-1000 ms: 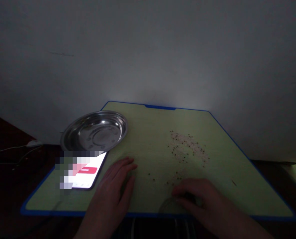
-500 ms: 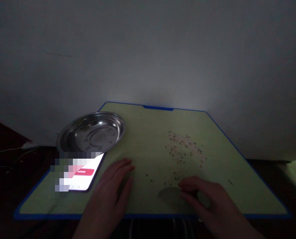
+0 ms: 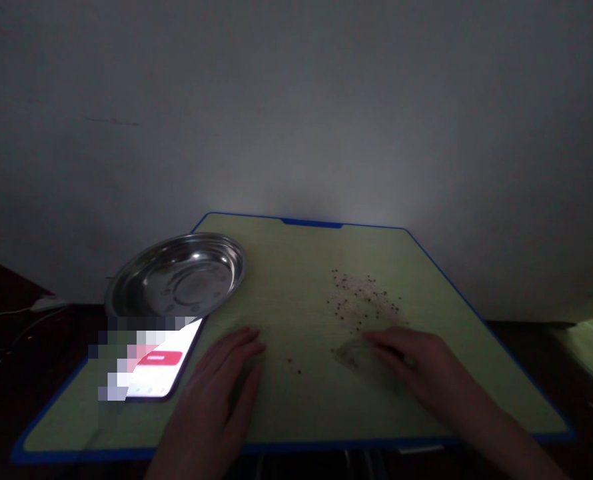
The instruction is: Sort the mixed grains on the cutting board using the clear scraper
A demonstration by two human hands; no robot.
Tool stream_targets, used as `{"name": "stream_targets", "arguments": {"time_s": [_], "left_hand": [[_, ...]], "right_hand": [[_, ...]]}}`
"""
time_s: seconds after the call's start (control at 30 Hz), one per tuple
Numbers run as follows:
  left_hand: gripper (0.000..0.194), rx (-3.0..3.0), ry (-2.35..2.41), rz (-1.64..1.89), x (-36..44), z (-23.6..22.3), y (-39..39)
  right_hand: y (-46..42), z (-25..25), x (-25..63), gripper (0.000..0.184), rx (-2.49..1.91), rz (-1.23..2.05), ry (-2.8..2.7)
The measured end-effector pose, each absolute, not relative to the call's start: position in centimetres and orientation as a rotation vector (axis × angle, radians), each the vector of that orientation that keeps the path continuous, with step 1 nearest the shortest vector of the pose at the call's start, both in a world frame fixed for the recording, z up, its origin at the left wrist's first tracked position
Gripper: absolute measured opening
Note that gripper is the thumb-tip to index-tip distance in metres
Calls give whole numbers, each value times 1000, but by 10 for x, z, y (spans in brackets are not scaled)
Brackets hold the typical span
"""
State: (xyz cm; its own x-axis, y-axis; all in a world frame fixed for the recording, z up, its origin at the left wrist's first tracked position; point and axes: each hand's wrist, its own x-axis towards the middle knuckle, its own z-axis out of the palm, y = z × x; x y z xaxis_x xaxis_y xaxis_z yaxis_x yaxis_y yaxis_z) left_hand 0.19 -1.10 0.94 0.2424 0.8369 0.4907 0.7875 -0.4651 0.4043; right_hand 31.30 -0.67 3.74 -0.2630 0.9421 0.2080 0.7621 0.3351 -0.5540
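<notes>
My right hand (image 3: 411, 357) pinches a thin see-through piece with a rounded edge (image 3: 354, 355) between thumb and fingers. It is blurred, and I cannot make out its exact kind. This piece is low over the table, close to the near side of a scattered patch of pale grains (image 3: 351, 310) mixed with small dark beads or beans. Two dark bits (image 3: 294, 367) lie apart, between my hands. Resting on the table at the left, my left hand (image 3: 224, 387) has its fingers stretched out and holds nothing. A phone (image 3: 159, 380) with a lit screen is beside it.
A wide, shiny metal basin (image 3: 196, 287) sits at the table's left edge, behind the phone. The pale green table (image 3: 286, 280) has a blue rim and reaches to a grey wall (image 3: 306, 120). White cables (image 3: 41, 307) run at the far left.
My right hand has moved forward with the see-through piece, toward the grain patch. My left hand stays in place on the table. The whole view has shifted slightly.
</notes>
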Motion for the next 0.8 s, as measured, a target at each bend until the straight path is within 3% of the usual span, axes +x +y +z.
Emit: {"name": "stream_targets", "arguments": {"time_s": [0.2,0.8], "left_hand": [[24,2428,1570,1044,3,9,-10],[24,2454,1594,1072,2,9,-8]], "right_hand": [[25,42,333,25,-1534,296,-2016],[99,62,279,26,-1588,375,-1966]]}}
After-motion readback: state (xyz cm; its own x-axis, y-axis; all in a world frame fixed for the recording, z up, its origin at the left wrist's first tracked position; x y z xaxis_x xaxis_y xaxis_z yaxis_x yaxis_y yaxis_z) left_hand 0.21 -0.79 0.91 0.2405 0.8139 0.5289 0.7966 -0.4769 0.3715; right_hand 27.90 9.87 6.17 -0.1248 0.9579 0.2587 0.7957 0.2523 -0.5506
